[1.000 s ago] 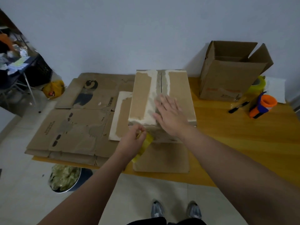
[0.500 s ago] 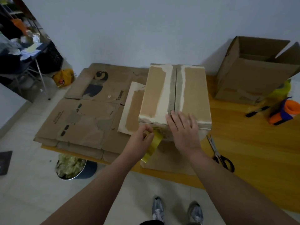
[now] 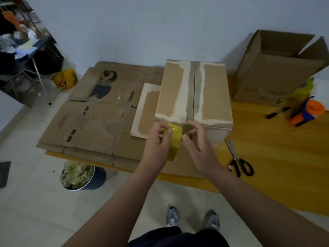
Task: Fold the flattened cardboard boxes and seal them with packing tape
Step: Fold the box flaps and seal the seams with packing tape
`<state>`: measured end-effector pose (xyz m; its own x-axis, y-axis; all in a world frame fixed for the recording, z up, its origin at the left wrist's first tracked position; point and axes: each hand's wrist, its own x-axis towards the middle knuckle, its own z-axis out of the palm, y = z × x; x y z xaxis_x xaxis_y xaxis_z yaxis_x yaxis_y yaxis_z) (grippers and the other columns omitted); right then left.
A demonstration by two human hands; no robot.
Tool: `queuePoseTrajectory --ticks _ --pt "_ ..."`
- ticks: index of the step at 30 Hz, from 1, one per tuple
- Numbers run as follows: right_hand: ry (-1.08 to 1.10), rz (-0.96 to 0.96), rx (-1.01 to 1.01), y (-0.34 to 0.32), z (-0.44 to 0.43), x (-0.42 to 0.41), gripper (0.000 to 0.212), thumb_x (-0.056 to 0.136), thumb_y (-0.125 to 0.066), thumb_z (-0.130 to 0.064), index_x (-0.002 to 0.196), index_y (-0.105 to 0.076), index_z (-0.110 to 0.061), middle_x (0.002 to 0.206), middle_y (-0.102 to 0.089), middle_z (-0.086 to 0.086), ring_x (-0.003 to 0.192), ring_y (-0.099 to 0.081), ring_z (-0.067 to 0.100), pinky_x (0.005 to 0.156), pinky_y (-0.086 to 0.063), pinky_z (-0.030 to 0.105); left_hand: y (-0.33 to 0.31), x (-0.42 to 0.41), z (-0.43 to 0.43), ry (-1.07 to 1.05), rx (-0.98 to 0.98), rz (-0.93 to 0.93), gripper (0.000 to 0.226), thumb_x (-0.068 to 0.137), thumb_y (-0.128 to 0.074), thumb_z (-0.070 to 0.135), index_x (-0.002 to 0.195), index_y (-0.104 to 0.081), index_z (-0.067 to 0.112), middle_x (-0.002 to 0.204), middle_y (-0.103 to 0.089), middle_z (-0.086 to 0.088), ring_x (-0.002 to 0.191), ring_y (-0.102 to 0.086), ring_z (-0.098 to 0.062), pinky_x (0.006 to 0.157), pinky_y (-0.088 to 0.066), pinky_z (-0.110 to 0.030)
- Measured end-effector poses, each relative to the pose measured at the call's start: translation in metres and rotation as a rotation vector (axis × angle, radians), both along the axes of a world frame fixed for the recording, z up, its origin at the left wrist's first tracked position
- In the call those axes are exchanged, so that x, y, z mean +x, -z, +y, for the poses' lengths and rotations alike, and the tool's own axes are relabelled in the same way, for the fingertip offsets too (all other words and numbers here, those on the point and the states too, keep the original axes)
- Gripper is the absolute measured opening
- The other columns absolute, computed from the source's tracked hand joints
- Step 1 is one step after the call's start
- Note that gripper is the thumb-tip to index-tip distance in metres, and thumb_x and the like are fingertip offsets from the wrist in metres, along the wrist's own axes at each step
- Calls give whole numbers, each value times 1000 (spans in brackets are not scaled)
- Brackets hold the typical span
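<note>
Flattened boxes lie left of the folded box. At its near face the left hand grips the yellow tape roll, lifted higher than before. The right hand has slid off the box top, fingers curled beside the roll; whether they pinch tape is unclear.

Yellow tape roll stands on edge, gripped in left fingers; folded box just beyond, flaps closed; flat boxes leftward.
</note>
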<state>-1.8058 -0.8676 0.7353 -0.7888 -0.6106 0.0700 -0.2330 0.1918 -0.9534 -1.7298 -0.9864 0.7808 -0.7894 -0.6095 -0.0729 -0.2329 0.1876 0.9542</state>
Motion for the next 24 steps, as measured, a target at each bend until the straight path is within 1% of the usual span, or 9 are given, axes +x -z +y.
queuePoseTrajectory --ticks 2,4,6,8,10,13,18,21,24 --pt "-123 -318 -109 -11 1 10 83 79 -61 -49 148 -23 -22 121 -58 3 107 -60 13 88 -50 30 -12 -5 7 -12 -13 42 9 98 -49 23 93 -52 31 111 -43 1 83 -51 -11 72 -44 -22" --pt "-129 -383 -124 -22 -1 11 90 82 -70 -28 153 -15 -25 134 -55 5 117 -59 15 94 -52 37 -23 -12 11 -11 28 50 9 98 -50 24 93 -52 32 116 -34 3 89 -51 -6 71 -46 -17" --pt "-79 -379 -137 -37 -3 6 82 88 -67 -8 153 -19 -23 127 -63 7 113 -62 15 92 -53 35 -28 -18 7 -12 -11 61 11 96 -53 24 90 -53 33 117 -35 4 101 -50 -9 79 -47 -19" --pt "-63 -324 -150 -47 -4 1 69 91 -62 -3 148 -28 -23 111 -70 6 103 -65 10 82 -53 24 -30 -23 -5 -25 -198 52 9 92 -60 24 87 -56 30 116 -42 5 112 -46 -13 92 -43 -28" --pt "-67 -234 -123 -56 -3 -2 60 93 -60 -6 142 -33 -29 103 -69 2 93 -64 4 76 -50 19 -33 -27 -19 16 -249 46 6 89 -64 24 86 -59 21 109 -56 3 107 -52 -15 90 -43 -29" --pt "-85 -120 -82 -66 -1 -8 54 96 -57 -12 141 -37 -33 116 -64 -7 101 -61 -1 79 -51 17 -41 -30 -36 95 -204 61 9 88 -66 20 83 -63 13 92 -68 0 91 -62 -14 81 -48 -28" --pt "-70 119 -28 -77 -5 -19 33 98 -48 -37 129 -41 -44 115 -58 -14 98 -59 6 77 -53 32 -55 -35 -48 129 -559 10 16 93 -60 21 79 -53 21 75 -52 13 69 -49 -2 60 -34 -13" --pt "28 278 -7 -78 -10 -20 31 96 -41 -41 125 -47 -32 109 -55 -14 95 -54 2 77 -45 19 -63 -39 -40 96 -721 29 14 97 -52 22 85 -47 17 82 -44 10 68 -43 -8 58 -29 -20" --pt "38 362 63 -79 -11 -26 40 97 -39 -40 129 -54 -19 118 -57 -7 106 -51 4 85 -40 16 -60 -43 -35 28 -672 63 14 99 -48 23 88 -46 14 87 -45 7 75 -44 -11 60 -30 -23"
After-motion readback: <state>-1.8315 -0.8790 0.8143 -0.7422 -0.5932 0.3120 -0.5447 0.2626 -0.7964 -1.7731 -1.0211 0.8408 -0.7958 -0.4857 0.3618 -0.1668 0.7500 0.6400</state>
